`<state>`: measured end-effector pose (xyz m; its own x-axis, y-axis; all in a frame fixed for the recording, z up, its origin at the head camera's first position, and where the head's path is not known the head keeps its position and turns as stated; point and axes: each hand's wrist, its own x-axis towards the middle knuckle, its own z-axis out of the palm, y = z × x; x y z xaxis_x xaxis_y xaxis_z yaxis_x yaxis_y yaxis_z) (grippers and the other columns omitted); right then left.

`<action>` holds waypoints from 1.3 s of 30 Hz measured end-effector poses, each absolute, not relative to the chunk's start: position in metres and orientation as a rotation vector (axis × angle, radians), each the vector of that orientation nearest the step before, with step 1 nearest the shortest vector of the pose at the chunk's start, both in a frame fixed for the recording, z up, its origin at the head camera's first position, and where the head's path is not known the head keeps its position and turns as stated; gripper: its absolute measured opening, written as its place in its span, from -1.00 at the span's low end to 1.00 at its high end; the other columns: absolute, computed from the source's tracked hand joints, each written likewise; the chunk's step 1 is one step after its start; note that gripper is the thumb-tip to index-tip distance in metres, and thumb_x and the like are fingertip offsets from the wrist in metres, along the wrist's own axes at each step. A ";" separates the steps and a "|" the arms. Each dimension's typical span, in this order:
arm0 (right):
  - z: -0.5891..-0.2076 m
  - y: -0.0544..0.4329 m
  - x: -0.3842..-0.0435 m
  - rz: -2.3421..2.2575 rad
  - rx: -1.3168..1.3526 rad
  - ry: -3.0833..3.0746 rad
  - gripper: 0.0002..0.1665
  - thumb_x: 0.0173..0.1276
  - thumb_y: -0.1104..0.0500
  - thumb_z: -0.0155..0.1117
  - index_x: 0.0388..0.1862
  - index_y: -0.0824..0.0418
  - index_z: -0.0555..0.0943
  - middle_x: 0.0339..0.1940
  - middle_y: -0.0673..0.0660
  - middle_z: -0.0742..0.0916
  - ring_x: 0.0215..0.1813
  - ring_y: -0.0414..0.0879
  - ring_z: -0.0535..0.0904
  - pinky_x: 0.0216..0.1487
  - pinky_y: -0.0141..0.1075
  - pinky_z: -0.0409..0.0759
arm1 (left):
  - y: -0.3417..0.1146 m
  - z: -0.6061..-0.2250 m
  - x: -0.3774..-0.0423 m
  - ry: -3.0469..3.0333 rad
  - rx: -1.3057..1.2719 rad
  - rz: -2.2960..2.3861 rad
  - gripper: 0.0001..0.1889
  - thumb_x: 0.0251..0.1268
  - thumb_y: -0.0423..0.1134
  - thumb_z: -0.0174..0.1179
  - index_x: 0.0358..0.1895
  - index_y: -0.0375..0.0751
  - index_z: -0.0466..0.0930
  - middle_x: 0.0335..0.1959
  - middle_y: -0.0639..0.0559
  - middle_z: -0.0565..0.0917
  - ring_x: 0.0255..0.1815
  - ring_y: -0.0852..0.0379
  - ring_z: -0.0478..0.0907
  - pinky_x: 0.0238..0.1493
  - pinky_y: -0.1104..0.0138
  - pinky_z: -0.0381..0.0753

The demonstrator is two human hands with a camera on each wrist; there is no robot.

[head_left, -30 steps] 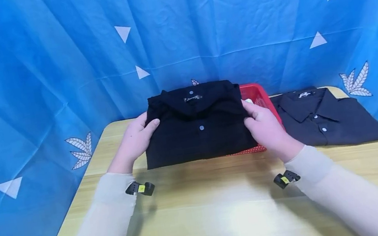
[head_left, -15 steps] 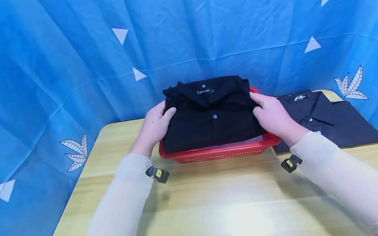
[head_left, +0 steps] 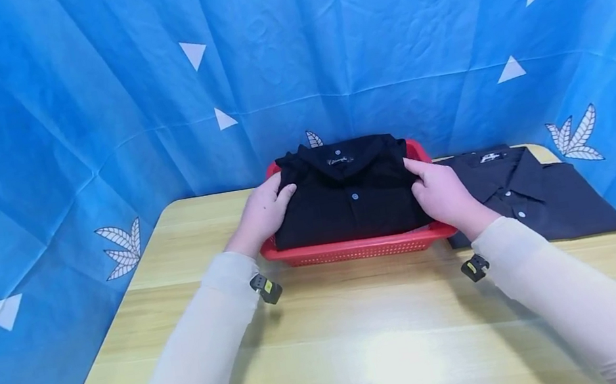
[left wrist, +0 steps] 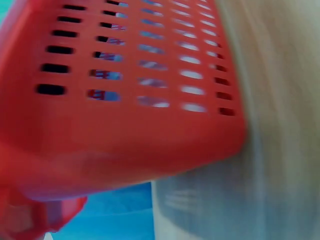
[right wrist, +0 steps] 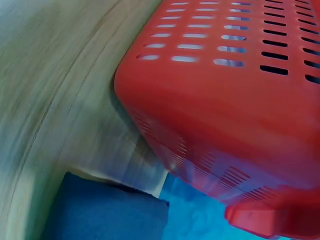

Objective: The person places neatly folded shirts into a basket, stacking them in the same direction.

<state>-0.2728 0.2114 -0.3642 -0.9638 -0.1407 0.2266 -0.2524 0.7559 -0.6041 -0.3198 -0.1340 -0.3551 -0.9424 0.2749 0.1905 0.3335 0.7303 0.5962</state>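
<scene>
Two hands (head_left: 265,208) (head_left: 443,192) — one gripped shirt (head_left: 341,217), one basket (head_left: 361,249)

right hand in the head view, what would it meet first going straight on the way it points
The black shirt: the right hand points forward and leftward, its fingers at the shirt's right edge. Whether the basket or the curtain comes next is unclear in depth.

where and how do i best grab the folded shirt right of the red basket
Probably pinch the folded shirt by its right-hand edge, coming from the right: it lies flat, and that edge is uncovered, while its left end sits close beside the red basket, partly hidden by the right hand.
</scene>
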 end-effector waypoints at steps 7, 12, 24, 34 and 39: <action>-0.366 0.208 -0.272 0.936 0.338 -2.859 -0.31 0.45 0.37 0.04 0.56 0.28 0.28 0.47 0.35 0.44 0.43 0.29 0.38 0.39 0.17 0.34 | -0.129 -0.366 -0.322 -2.897 -0.536 -0.694 -0.47 0.61 0.00 0.00 0.48 -0.18 0.35 0.37 -0.17 0.52 0.34 -0.14 0.48 0.40 0.01 0.36; -0.364 0.207 -0.271 0.896 0.351 -2.901 -0.30 0.46 0.38 0.06 0.58 0.27 0.27 0.46 0.38 0.44 0.42 0.33 0.39 0.37 0.20 0.34 | -0.124 -0.366 -0.322 -2.905 -0.604 -0.502 -0.45 0.59 -0.01 0.02 0.51 -0.17 0.32 0.38 -0.16 0.51 0.33 -0.14 0.50 0.38 -0.01 0.40; -0.368 0.199 -0.273 0.674 0.468 -2.971 -0.28 0.37 0.39 0.17 0.53 0.33 0.33 0.40 0.37 0.51 0.40 0.32 0.42 0.32 0.18 0.41 | -0.117 -0.372 -0.321 -2.995 -0.675 -0.183 -0.43 0.53 -0.01 0.12 0.46 -0.18 0.33 0.27 -0.16 0.60 0.22 -0.08 0.59 0.26 -0.02 0.53; -0.371 0.195 -0.273 0.630 0.473 -3.020 -0.29 0.39 0.34 0.19 0.52 0.32 0.34 0.42 0.34 0.50 0.40 0.30 0.42 0.34 0.19 0.39 | -0.114 -0.375 -0.321 -3.020 -0.648 -0.099 -0.45 0.49 -0.01 0.19 0.40 -0.20 0.37 0.21 -0.16 0.63 0.17 -0.08 0.61 0.25 0.00 0.54; -0.371 0.195 -0.273 0.634 0.452 -3.019 -0.29 0.39 0.28 0.19 0.52 0.32 0.33 0.45 0.34 0.46 0.47 0.28 0.34 0.40 0.19 0.32 | -0.114 -0.375 -0.321 -3.033 -0.569 -0.200 -0.21 0.42 0.00 0.26 0.58 -0.18 0.13 0.36 -0.15 0.53 0.28 -0.09 0.54 0.32 -0.01 0.47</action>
<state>-0.2734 0.1954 -0.3713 -0.9577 -0.2760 0.0819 -0.2856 0.8753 -0.3902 -0.3207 -0.1137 -0.3752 -0.9311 0.3578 0.0715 0.3640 0.9239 0.1178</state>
